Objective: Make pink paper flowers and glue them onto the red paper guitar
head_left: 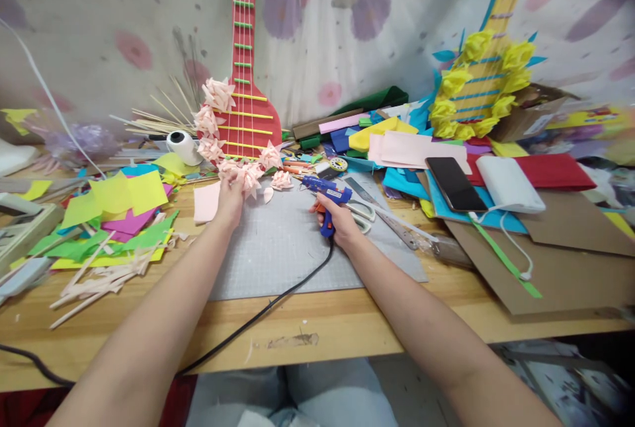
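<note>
My right hand [338,217] is wrapped round the handle of a blue hot glue gun [326,190], its nozzle pointing left above the grey cutting mat [292,252]. A red paper lute-like instrument [243,110] stands upright at the back, with white strings and yellow and green strips. Pink paper flowers [210,121] line its left and lower edge. At its bottom edge my left hand [231,201] has its fingers closed on a pink paper flower [249,176]; the fingertips are partly hidden. One loose pink flower [282,180] and a petal [268,195] lie on the mat.
Scissors [364,212] and a metal ruler [380,210] lie right of the glue gun, whose black cord [268,308] crosses the table's front. A phone [455,184] and white power bank [512,184] rest on cardboard. Paper scraps [116,205] cover the left; a yellow-flowered instrument [479,90] stands behind.
</note>
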`<state>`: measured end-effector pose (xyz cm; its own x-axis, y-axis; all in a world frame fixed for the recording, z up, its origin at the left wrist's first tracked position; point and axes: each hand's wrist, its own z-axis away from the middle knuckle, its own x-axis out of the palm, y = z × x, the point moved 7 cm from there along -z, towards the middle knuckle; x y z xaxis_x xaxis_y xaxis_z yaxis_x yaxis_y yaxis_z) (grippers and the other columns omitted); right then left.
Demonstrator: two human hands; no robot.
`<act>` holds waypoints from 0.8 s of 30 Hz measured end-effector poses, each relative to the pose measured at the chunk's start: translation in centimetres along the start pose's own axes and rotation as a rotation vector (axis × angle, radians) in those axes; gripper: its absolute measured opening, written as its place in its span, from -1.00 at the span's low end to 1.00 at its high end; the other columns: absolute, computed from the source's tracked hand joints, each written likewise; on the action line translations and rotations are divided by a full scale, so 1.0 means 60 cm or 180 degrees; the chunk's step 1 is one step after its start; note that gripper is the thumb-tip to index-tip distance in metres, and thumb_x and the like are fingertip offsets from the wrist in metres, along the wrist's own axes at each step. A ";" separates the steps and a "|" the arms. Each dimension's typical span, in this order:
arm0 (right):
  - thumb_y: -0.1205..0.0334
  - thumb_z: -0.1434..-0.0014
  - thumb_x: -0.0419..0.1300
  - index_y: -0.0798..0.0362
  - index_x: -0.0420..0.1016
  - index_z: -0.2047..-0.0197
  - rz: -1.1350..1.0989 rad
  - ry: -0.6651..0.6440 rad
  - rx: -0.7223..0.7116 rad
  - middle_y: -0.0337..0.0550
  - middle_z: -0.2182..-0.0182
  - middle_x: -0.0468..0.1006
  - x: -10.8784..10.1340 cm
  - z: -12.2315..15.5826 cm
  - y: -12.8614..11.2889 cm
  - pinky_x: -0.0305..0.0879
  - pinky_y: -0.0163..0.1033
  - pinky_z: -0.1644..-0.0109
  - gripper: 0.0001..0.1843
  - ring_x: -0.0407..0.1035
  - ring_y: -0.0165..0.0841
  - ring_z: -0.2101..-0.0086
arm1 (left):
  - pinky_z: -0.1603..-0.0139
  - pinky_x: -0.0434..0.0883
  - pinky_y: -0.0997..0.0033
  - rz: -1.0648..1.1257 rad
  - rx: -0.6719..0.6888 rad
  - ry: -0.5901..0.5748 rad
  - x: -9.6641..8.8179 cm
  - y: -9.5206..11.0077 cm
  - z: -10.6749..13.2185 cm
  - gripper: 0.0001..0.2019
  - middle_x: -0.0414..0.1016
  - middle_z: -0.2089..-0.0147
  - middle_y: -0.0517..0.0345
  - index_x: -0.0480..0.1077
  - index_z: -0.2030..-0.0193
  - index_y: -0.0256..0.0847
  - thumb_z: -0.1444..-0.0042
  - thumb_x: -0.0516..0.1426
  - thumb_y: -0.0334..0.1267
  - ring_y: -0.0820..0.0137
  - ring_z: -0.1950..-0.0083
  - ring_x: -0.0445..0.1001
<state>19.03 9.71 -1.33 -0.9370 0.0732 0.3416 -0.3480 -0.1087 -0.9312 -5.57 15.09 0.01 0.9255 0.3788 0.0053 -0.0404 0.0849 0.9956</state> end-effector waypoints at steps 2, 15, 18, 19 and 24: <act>-0.09 0.19 0.30 0.09 0.42 0.55 0.0022 -0.0002 -0.0004 -0.22 0.58 0.49 0.001 0.000 0.000 0.08 -0.41 0.67 -0.62 0.15 -0.57 0.69 | 0.24 0.35 0.54 -0.0115 0.0256 0.0101 -0.017 -0.005 -0.007 -0.64 0.45 0.23 0.17 0.27 0.05 -0.11 0.01 0.15 -0.13 0.48 0.26 0.45; -0.09 0.19 0.31 0.08 0.41 0.53 0.0025 -0.0024 -0.0026 -0.23 0.58 0.49 -0.001 -0.001 0.003 0.05 -0.40 0.67 -0.61 0.15 -0.57 0.69 | -0.14 0.24 0.15 -0.1834 0.1251 0.0069 -0.036 0.039 0.005 -0.64 0.38 0.10 -0.03 0.34 0.11 -0.15 0.13 0.18 -0.35 0.13 -0.05 0.35; -0.10 0.19 0.30 0.08 0.42 0.54 0.0051 -0.0015 -0.0019 -0.22 0.58 0.49 0.000 -0.002 0.003 0.07 -0.40 0.67 -0.61 0.16 -0.57 0.69 | -0.28 0.06 0.08 -0.2170 0.2049 0.0430 -0.029 0.075 0.025 -0.62 0.25 -0.09 -0.11 0.30 0.04 -0.20 0.08 0.11 -0.39 0.11 -0.24 0.15; -0.10 0.18 0.30 0.08 0.42 0.54 0.0060 -0.0022 -0.0026 -0.22 0.58 0.49 0.001 -0.002 0.003 0.08 -0.40 0.67 -0.62 0.16 -0.57 0.69 | -0.30 0.03 0.08 -0.2226 0.2266 0.0495 -0.023 0.086 0.033 -0.61 0.22 -0.12 -0.12 0.29 0.03 -0.21 0.07 0.10 -0.40 0.11 -0.26 0.11; -0.09 0.19 0.31 0.09 0.42 0.55 0.0029 0.0049 -0.0049 -0.21 0.57 0.50 0.000 -0.001 0.001 0.09 -0.41 0.68 -0.61 0.15 -0.58 0.69 | -0.22 0.14 0.13 -0.2720 0.2525 -0.0220 0.065 0.094 0.045 -0.67 0.29 -0.04 -0.11 0.29 0.02 -0.23 -0.02 0.04 -0.39 0.14 -0.19 0.21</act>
<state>19.01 9.79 -1.40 -0.9395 0.0874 0.3313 -0.3388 -0.0940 -0.9361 -1.16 14.58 5.91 0.5571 0.4238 -0.7142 0.8297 -0.3209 0.4568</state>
